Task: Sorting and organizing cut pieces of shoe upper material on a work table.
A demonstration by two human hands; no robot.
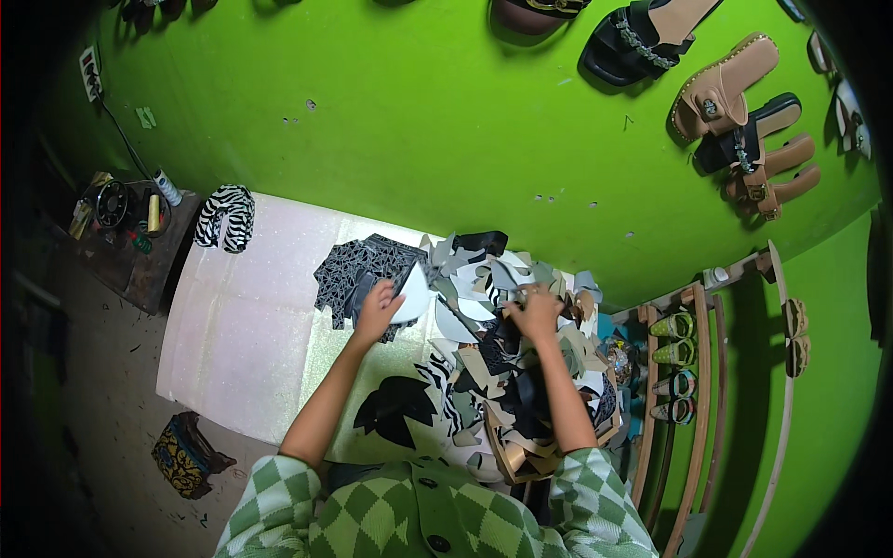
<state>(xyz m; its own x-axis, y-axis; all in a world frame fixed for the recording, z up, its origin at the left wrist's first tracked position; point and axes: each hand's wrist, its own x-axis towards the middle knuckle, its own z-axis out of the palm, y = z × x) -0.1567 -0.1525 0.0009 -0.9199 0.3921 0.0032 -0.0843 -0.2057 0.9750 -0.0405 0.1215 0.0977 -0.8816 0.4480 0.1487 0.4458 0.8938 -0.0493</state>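
My left hand (pixel 376 312) is closed at the edge of a white rounded cut piece (pixel 412 297), its thumb lying over the material. Beneath and beside it spreads a stack of black-and-grey patterned cut pieces (pixel 344 270). Farther right, my right hand (pixel 535 312) reaches over a heap of mixed scraps (pixel 479 344) in white, black, beige and grey-green, fingers apart and partly curled. Whether its fingertips touch a scrap is hard to see. Closer to me lie black pointed cut pieces (pixel 395 409) and zebra-striped strips (pixel 435 377).
The pale sheet-covered table (pixel 251 325) has a zebra-striped bundle (pixel 224 219) at its far left corner. A small dark stand (pixel 139 251) with spools is on the left. Sandals (pixel 726 88) hang on the green wall; a wooden rack (pixel 698 372) with footwear stands right.
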